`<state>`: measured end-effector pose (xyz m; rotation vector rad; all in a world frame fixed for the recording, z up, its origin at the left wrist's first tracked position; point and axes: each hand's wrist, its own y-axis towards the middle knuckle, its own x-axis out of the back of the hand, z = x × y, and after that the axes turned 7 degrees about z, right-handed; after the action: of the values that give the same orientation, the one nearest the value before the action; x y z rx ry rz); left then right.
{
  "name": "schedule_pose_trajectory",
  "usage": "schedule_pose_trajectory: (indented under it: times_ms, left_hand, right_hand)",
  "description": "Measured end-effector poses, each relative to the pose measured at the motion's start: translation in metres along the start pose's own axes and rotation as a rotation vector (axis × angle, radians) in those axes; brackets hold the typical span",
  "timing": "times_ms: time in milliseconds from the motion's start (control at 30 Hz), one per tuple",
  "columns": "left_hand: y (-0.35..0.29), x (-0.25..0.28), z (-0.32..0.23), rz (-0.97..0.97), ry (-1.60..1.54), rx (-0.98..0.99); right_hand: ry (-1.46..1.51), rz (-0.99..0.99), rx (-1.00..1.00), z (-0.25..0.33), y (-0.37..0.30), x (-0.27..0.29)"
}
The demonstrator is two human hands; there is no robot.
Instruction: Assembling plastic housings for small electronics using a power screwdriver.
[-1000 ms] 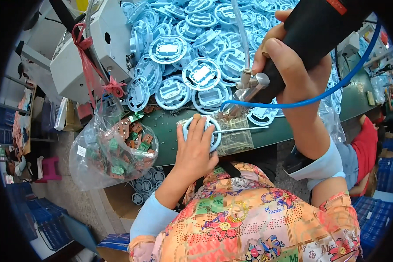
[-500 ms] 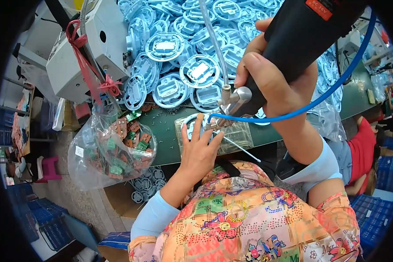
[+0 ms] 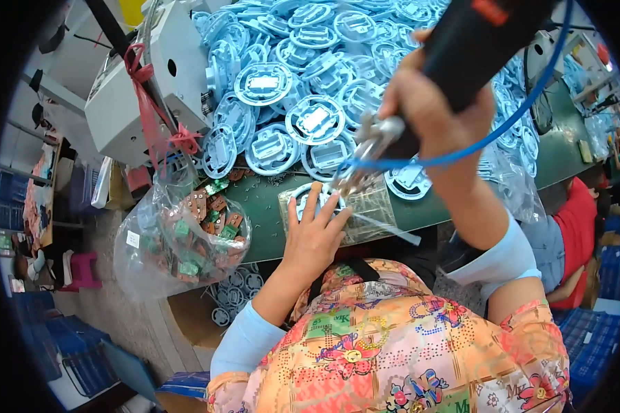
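Note:
My left hand (image 3: 315,234) lies flat with spread fingers on a round pale-blue plastic part (image 3: 303,195) that sits on a clear block (image 3: 368,213) at the green bench's front edge. My right hand (image 3: 434,113) grips a black powered screwdriver (image 3: 472,51) with a blue hose (image 3: 523,110). Its metal tip (image 3: 351,175) points down at the part, just above my left fingers.
A big heap of the same round blue parts (image 3: 310,76) covers the green bench (image 3: 262,213) behind. A clear bag of small green and brown circuit boards (image 3: 186,237) hangs at the left. A grey machine housing (image 3: 158,76) stands at the back left. A person in red (image 3: 585,227) sits at the right.
The screwdriver has come down and toward me, its tip now at the part under my left hand. My left hand stays pressed on the part.

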<state>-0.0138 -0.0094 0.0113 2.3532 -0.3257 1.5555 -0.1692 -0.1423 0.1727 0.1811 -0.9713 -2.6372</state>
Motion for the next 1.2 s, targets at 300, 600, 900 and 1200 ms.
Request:
schedule_pose_trajectory:
  times_ms: [300,600,900,1200]
  left_hand:
    - [0.009,0.048,0.019,0.076,-0.087,0.296]
    - [-0.026,0.045,0.041,-0.282,-0.294,0.176]
    - [-0.103,0.093,0.038,-0.045,-0.382,0.408]
    - [-0.188,0.117,0.038,0.046,-0.235,0.825]
  right_hand:
    - [-0.427,-0.028,-0.037,-0.043,0.033,0.063]
    - [-0.631,-0.129,-0.045,-0.047,-0.047,0.099]
    - [-0.780,0.645,-0.241,-0.084,-0.101,0.027]
    - [-1.181,0.841,0.097,-0.135,-0.080,0.017]
